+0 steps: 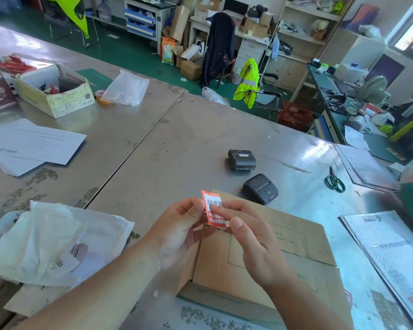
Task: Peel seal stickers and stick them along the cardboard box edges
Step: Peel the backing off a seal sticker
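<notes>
Head view: on the steel table (200, 139), the flat cardboard box (284, 253) lies at five o'clock. Above its ten-o'clock corner, the left hand (181, 225) and right hand (253, 236) both pinch a red-and-white seal sticker (214, 210), held upright between their fingertips.

Left hand (180, 226) and right hand (253, 239) close together, both in a fingertip pinch on one seal sticker (210, 204).
</notes>
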`<state>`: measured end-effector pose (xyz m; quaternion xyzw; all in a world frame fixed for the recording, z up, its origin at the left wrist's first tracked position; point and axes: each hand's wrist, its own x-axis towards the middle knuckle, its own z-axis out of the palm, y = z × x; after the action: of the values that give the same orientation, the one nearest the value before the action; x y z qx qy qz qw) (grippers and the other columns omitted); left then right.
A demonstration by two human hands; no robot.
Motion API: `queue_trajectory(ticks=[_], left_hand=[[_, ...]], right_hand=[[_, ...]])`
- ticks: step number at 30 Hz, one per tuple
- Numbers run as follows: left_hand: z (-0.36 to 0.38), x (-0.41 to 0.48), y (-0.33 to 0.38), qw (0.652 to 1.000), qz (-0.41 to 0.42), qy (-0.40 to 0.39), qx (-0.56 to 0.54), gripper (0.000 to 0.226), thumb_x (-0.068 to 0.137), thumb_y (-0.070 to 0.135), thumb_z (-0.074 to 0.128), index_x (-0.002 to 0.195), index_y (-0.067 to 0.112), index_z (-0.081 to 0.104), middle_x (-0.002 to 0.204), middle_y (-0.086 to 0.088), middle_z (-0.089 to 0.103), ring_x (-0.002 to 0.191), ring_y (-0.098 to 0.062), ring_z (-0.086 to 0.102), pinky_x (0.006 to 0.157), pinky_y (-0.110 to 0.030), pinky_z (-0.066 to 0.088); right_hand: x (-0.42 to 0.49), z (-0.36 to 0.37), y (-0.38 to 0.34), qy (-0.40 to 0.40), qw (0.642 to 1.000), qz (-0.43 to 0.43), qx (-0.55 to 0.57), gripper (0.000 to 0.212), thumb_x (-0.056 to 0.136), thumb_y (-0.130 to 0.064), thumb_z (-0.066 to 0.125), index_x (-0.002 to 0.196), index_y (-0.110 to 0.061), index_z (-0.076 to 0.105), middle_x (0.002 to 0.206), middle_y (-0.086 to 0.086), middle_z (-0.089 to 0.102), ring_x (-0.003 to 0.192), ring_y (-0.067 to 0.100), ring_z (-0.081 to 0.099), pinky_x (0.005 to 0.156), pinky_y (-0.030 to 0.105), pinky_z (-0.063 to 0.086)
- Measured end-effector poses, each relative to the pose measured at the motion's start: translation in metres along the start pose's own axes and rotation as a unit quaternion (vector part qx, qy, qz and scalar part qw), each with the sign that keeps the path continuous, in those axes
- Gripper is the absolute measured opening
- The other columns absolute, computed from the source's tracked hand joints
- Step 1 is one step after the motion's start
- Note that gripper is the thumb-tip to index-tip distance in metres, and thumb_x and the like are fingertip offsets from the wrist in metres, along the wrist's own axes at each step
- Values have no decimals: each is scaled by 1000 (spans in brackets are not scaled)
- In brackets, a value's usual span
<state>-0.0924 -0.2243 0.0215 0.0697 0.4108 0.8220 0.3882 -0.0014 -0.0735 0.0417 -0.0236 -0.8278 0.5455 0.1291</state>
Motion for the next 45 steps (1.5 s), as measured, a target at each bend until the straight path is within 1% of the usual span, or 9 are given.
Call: queue_trajectory(ticks=[5, 12, 19, 22, 27, 34, 38, 42, 45], left_hand=[[1, -2, 0, 1000, -5, 21, 5, 53, 62, 49, 79, 96, 8, 73, 98, -12, 73, 83, -17, 69, 69, -27, 56], [3, -2, -1, 999, -3, 36, 1, 49, 63, 42, 73, 96, 6, 72, 97, -13, 73, 82, -18, 68, 70, -27, 56], [0, -2, -2, 999, -17, 30, -10, 79, 64, 41, 85, 115, -12, 58, 108, -21, 65, 96, -28, 59, 79, -31, 50], [-2, -3, -2, 1000, -22, 19, 12, 60, 75, 30, 73, 115, -13, 59, 103, -22, 67, 95, -30, 60, 78, -30, 50], [-3, -1, -1, 998, -25, 15, 56, 18, 79, 23, 68, 87, 9, 74, 90, -15, 73, 82, -24, 70, 76, -30, 54], [-4, -2, 1, 997, -22, 18, 72, 17, 78, 20, 69, 86, 5, 70, 95, -22, 72, 84, -29, 70, 72, -30, 56], [-5, -3, 0, 997, -19, 15, 79, 14, 77, 20, 71, 82, 8, 71, 96, -19, 73, 86, -26, 70, 71, -29, 57], [-4, -2, 0, 996, -9, 15, 84, 33, 65, 28, 78, 87, 5, 71, 97, -19, 73, 87, -26, 70, 71, -28, 58], [-4, -3, -1, 996, -2, 13, 84, 27, 62, 31, 78, 80, 11, 75, 94, -17, 73, 85, -23, 70, 69, -26, 58]], right_hand=[[0, 2, -1, -11, 1000, 5, 8, 42, 98, -46, 40, 119, -32, 74, 124, -11, 62, 126, 23, 57, 98, 51, 49], [0, 1, -5, -19, 1000, 1, 5, 45, 98, -45, 39, 120, -27, 74, 120, -22, 63, 126, 20, 56, 96, 29, 46], [-4, -3, 1, -11, 1000, 23, 8, 45, 98, -45, 37, 119, -30, 74, 124, -9, 64, 122, 19, 59, 92, 28, 46], [-6, -5, 3, -7, 999, 30, 12, 47, 97, -45, 36, 117, -29, 76, 123, -7, 66, 120, 20, 61, 92, 31, 48], [-7, -7, 3, -7, 999, 29, 11, 49, 98, -45, 35, 114, -25, 77, 122, -3, 67, 118, 22, 62, 92, 37, 49], [-6, -8, 3, -16, 999, 27, -12, 49, 98, -47, 35, 112, -28, 77, 121, -5, 67, 117, 21, 62, 90, 37, 51], [-6, -9, 3, -17, 999, 18, -32, 49, 99, -48, 35, 112, -28, 77, 122, -6, 66, 119, 21, 62, 93, 46, 52], [-5, -10, 0, -15, 998, 0, -54, 51, 101, -50, 33, 111, -28, 77, 120, -8, 66, 117, 19, 63, 92, 44, 52], [-5, -9, 0, -16, 998, -3, -61, 52, 101, -49, 32, 111, -27, 77, 121, -7, 66, 116, 19, 63, 90, 45, 53]])
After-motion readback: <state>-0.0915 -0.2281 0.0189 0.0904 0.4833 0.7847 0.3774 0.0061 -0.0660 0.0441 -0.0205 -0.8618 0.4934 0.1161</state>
